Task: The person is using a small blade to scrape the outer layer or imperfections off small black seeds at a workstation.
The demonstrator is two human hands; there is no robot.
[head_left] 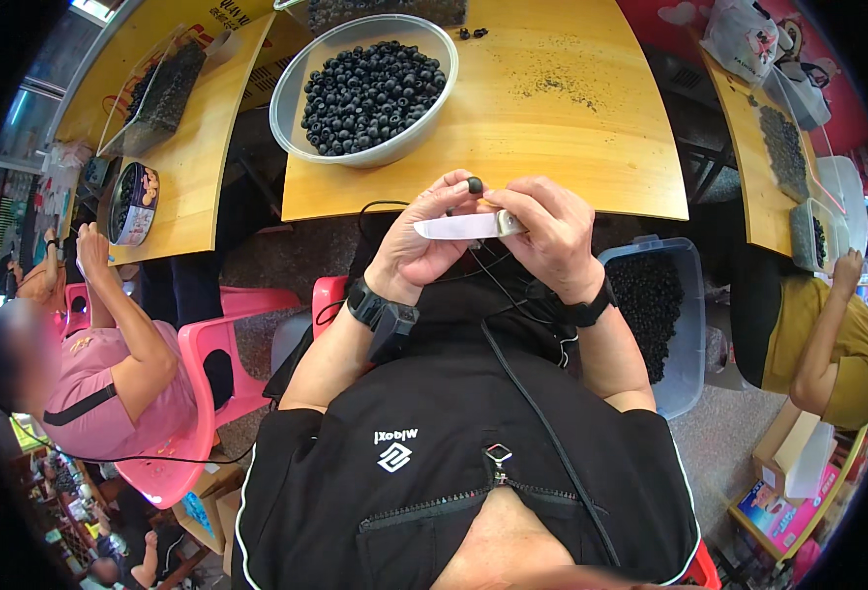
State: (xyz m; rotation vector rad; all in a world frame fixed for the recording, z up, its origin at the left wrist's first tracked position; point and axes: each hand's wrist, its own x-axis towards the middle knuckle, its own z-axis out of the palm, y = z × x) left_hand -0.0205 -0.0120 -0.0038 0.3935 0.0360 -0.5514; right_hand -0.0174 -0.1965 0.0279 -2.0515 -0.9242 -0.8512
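My left hand [416, 236] is turned palm up over my lap, just off the table's near edge. Between its thumb and fingertips it pinches a small black round piece [474, 185]. My right hand [554, 228] grips a small knife [458, 226] by its pale handle, and the blade points left across my left palm and fingers. Beyond my hands, a clear round bowl [291, 123] sits on the wooden table, heaped with similar black pieces, some with a hole showing. What they are made of I cannot tell.
Dark crumbs [562, 90] lie scattered on the wooden table [591, 157]. A clear tub [688, 334] of black pieces stands low at my right. People sit at side tables: one in a pink shirt [119, 393] on the left, one in a mustard shirt [817, 334] on the right. A thin cable [532, 413] crosses my front.
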